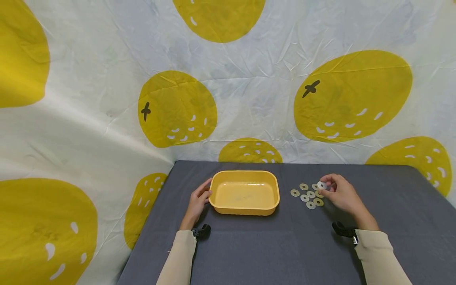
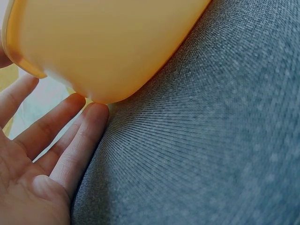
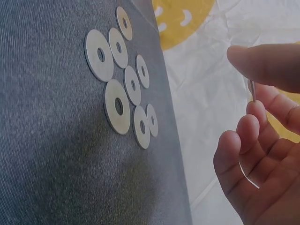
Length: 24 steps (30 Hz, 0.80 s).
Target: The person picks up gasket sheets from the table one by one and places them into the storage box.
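Observation:
On the left of the table stands a yellow plastic tray (image 1: 244, 208), with its inside bare. My left hand (image 1: 197, 202) touches the tray's left end; in the left wrist view its fingers (image 2: 77, 150) lie nearly straight against the outer wall. Between thumb and fingers, my right hand (image 1: 342, 194) pinches a metal washer (image 1: 321, 182), raised over the others. The right wrist view shows this washer edge-on. Several flat washers (image 3: 93, 65) lie in a loose cluster on the cloth beneath and left of the right hand, some silvery and some yellowish.
A dark grey cloth (image 1: 256, 253) covers the table. Behind it and along the left side hangs a white curtain (image 1: 249, 107) printed with big yellow fruit. Cloth separates the tray from the washers. Both wrists wear black straps (image 1: 344, 229).

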Each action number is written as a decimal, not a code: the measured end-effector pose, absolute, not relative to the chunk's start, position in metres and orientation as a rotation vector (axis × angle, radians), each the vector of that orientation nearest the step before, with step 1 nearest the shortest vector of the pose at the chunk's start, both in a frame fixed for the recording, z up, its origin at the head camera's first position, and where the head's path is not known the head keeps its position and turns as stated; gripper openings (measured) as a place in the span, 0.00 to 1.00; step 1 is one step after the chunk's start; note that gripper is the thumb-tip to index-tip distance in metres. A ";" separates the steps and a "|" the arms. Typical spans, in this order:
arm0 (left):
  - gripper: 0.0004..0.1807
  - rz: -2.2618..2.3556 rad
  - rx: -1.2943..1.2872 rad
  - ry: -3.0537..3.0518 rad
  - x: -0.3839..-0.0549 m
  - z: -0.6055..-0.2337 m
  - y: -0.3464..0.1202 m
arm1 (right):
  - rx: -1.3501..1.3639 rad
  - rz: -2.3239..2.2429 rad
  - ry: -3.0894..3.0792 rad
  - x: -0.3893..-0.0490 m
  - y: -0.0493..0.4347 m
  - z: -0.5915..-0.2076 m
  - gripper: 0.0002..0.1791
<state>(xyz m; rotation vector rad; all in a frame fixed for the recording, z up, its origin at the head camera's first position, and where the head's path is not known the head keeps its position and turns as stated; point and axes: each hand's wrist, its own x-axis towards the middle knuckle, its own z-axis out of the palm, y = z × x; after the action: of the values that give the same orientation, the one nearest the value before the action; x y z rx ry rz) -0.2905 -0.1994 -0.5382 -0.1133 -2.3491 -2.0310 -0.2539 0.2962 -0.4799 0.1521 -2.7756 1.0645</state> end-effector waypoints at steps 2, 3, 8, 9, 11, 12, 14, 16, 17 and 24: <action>0.28 -2.033 -0.106 -2.347 -0.289 -0.538 -0.200 | 0.165 1.056 -2.782 -0.254 0.292 -0.479 0.20; 0.28 -2.039 -0.104 -2.342 -0.289 -0.538 -0.201 | 0.173 1.056 -2.784 -0.254 0.290 -0.478 0.20; 0.28 -2.044 -0.111 -2.347 -0.290 -0.540 -0.200 | 0.218 1.050 -2.793 -0.252 0.279 -0.474 0.20; 0.28 -2.048 -0.112 -2.353 -0.291 -0.540 -0.200 | 0.226 1.051 -2.794 -0.251 0.276 -0.473 0.20; 0.28 -2.046 -0.107 -2.366 -0.293 -0.541 -0.200 | 0.249 1.055 -2.791 -0.249 0.270 -0.470 0.20; 0.28 -2.044 -0.104 -2.374 -0.294 -0.540 -0.199 | 0.263 1.055 -2.788 -0.249 0.267 -0.469 0.21; 0.28 -2.036 -0.105 -2.391 -0.296 -0.539 -0.200 | 0.285 1.061 -2.782 -0.248 0.259 -0.466 0.20; 0.29 -2.031 -0.111 -2.393 -0.298 -0.539 -0.200 | 0.308 1.062 -2.773 -0.248 0.251 -0.464 0.20; 0.29 -2.028 -0.114 -2.394 -0.299 -0.539 -0.200 | 0.317 1.065 -2.771 -0.248 0.247 -0.463 0.20; 0.27 -2.035 -0.116 -2.350 -0.295 -0.540 -0.201 | 0.393 1.070 -2.785 -0.252 0.220 -0.457 0.19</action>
<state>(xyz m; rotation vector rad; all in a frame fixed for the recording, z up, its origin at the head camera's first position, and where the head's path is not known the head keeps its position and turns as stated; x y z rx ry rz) -0.2953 -0.2012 -0.5402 -0.1163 -2.3501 -2.0347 -0.2520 0.2195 -0.4569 0.3935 -2.7852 1.0699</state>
